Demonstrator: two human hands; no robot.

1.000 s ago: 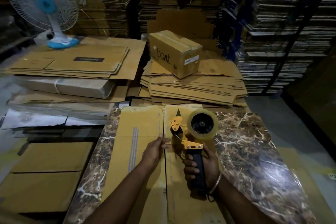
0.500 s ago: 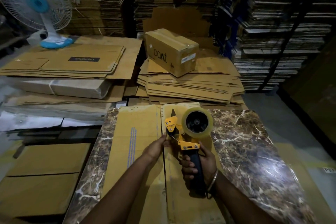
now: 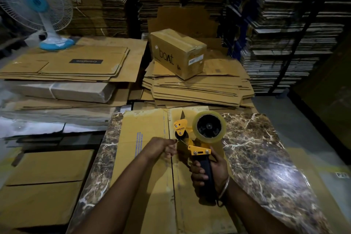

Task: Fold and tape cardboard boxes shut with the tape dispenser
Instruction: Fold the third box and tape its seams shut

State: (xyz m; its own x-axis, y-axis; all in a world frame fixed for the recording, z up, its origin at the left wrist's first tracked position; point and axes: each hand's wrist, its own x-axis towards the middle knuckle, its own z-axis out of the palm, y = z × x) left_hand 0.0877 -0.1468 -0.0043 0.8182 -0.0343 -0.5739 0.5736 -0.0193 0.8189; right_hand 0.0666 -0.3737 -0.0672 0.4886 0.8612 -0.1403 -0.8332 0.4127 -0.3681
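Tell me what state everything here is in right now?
Tape dispenser: upright, handle gripped by right hand.
Left hand: pinching at the tape end by the roller.
Cardboard box: flattened on the marble table.
Boat box: taped shut.
Fan: upright; spinning unclear.

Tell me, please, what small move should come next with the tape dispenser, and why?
Probably draw the tape end forward and press it onto the flat cardboard seam. The left hand pinches at the tape by the roller, the right hand grips the tape dispenser above the seam, and no strip shows there yet.
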